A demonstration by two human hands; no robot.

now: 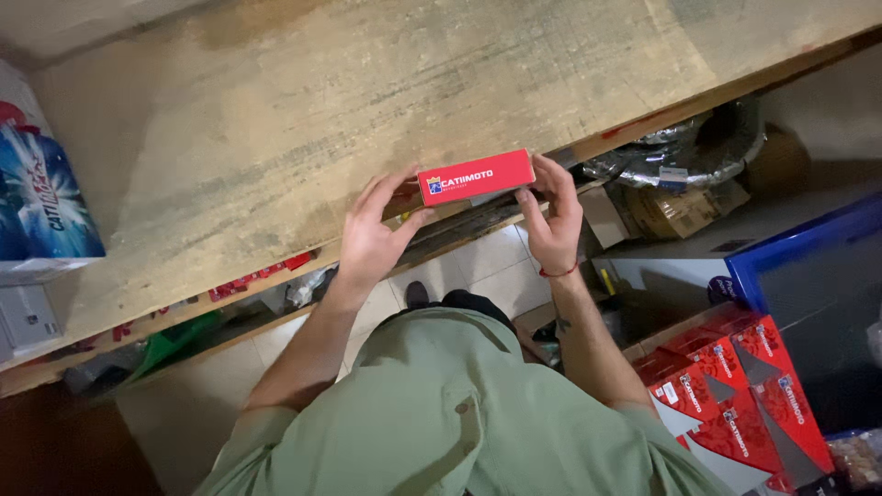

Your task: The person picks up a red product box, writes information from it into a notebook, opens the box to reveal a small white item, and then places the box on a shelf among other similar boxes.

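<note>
Green shirt (450,413) fills the bottom of the view, closest to the lens, with both bare forearms reaching up from it to the edge of a worn wooden bench (367,110).

At far left on the bench stands a blue and white package (41,197) with red at its top, and below it lies a small pale grey box (26,317). Under the bench edge show a green bag (175,340) and some small red pieces (257,274).

The left hand (372,234) is partly curled, thumb and fingertips pinching the left end of a red box (476,176). The box is long and flat, held over the bench edge, its long axis running left to right and tilted slightly up toward the right; its red face with a white label turns up to the camera. The right hand (551,216) grips the right end, fingers wrapped over the top, thumb beneath; a red cord (558,272) circles that wrist.

Farther right, below the bench, lie a tyre in clear wrap (680,156) and brown cardboard (675,211). At lower right are a blue frame (799,243) and a stack of red cartons (735,395) with grey and white triangles.
</note>
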